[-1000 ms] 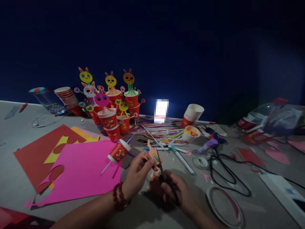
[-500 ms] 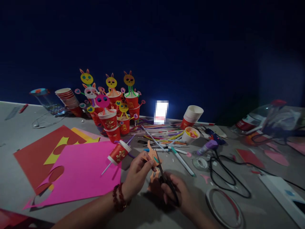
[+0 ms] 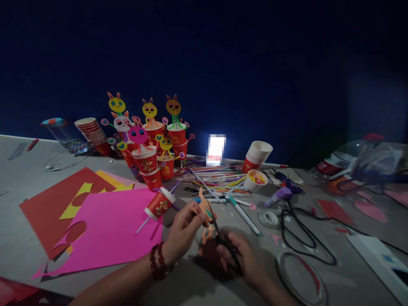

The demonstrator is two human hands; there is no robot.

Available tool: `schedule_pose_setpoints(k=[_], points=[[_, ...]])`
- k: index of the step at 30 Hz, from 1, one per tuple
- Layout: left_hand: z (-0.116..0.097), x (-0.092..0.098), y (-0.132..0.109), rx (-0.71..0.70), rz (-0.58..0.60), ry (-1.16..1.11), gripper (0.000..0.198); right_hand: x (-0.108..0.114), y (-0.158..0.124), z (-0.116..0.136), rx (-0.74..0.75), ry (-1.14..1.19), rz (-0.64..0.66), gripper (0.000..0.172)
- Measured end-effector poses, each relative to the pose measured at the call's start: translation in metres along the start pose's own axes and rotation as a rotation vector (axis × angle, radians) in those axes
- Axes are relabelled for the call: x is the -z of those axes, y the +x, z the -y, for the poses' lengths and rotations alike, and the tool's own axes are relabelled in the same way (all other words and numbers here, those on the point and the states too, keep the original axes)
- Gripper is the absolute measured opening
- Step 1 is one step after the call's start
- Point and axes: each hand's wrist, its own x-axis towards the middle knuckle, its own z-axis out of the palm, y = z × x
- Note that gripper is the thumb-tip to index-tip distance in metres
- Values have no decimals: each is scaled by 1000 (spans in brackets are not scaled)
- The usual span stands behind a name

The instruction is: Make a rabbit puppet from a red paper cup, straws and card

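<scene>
My left hand (image 3: pixel 188 223), with a beaded bracelet at the wrist, pinches a piece of orange paper (image 3: pixel 203 206) that has a green patch drawn on it. My right hand (image 3: pixel 236 255) is wrapped round the dark handles of a pair of scissors (image 3: pixel 219 238). The blades point up and away from me and lie against the orange paper, just right of my left fingertips. Below the blades hangs or lies more orange paper, partly in shadow; I cannot tell whether it is one piece with the held part.
Pink paper (image 3: pixel 117 229) and red paper (image 3: pixel 60 208) lie left, beside a tipped red cup (image 3: pixel 161 203). Cups with rabbit figures (image 3: pixel 145 159) stand behind. Pens and sticks (image 3: pixel 219 178) lie ahead. On the right are a glue gun (image 3: pixel 287 182), black cable (image 3: pixel 301 238) and tape roll (image 3: pixel 301 278).
Both hands stay at nearly the same place. The scissors and my right hand have shifted very slightly; the paper is still between my left fingers.
</scene>
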Motion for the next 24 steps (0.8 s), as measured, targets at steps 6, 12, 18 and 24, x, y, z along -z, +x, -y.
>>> schedule_pose_setpoints(k=[6, 12, 18, 24], points=[[0, 4, 1, -5, 27, 24, 19, -1, -1, 4, 21, 21, 34, 56], [0, 4, 1, -3, 36, 17, 18, 0, 0, 4, 24, -11, 25, 55], [-3, 4, 2, -11, 28, 30, 18, 4, -1, -3, 16, -41, 23, 54], [-2, 5, 2, 3, 40, 29, 17, 2, -1, 1, -12, -51, 19, 58]])
